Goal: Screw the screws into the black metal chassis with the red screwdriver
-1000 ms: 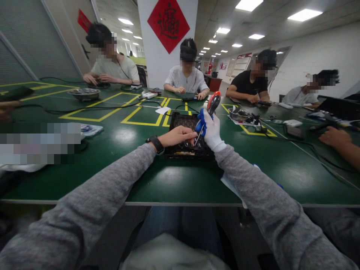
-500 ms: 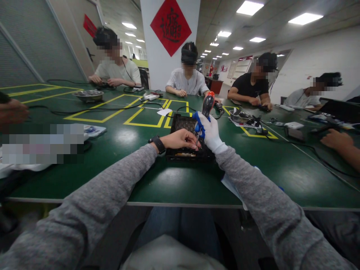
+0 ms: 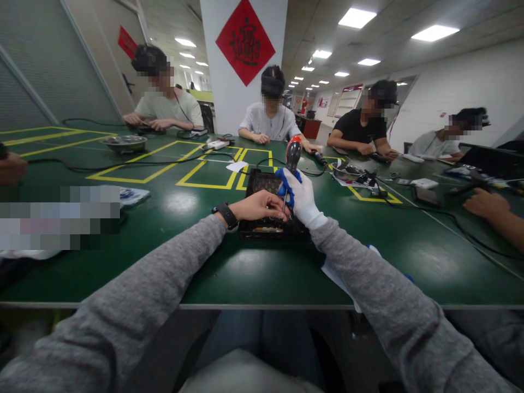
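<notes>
My gloved right hand (image 3: 303, 197) grips a red-and-black screwdriver (image 3: 292, 156), shaft down over the black tray (image 3: 262, 236) on the tabletop (image 3: 245, 278); whether my curled left hand (image 3: 260, 207) holds anything, I cannot tell. Black Chinese calligraphy marks the red sign (image 3: 245, 42).

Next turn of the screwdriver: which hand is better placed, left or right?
Right, most likely: the gloved right hand holds the screwdriver, its shaft pointing down over the black case. The bare left hand sits beside the shaft's lower end, so it looks better suited to steadying.
</notes>
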`<act>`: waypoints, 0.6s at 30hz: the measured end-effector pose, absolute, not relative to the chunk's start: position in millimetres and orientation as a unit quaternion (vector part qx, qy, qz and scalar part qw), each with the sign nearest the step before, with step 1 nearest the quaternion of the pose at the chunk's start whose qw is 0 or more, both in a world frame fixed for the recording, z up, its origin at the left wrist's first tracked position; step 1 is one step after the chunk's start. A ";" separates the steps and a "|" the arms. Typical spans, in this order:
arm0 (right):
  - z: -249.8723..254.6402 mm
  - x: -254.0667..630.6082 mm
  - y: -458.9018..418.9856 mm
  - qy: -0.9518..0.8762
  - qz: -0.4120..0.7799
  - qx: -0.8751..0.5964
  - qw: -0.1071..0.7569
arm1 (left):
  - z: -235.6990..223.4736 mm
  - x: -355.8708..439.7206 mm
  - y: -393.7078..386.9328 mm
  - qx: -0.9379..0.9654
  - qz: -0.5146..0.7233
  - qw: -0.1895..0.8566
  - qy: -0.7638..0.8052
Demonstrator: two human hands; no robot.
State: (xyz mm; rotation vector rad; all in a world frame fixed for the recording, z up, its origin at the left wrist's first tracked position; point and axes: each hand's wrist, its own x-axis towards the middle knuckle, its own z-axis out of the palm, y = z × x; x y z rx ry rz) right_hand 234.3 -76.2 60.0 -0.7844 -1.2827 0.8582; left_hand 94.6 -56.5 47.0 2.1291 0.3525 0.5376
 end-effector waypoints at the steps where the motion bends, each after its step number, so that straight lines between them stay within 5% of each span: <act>1: 59.4 234.0 -75.9 -0.559 0.378 -0.344 0.653 | 46.7 94.9 -56.3 0.862 0.219 0.429 0.156; 18: 60.4 234.5 -76.5 -0.532 0.420 -0.343 0.650 | 47.5 93.8 -56.1 0.864 0.223 0.406 0.197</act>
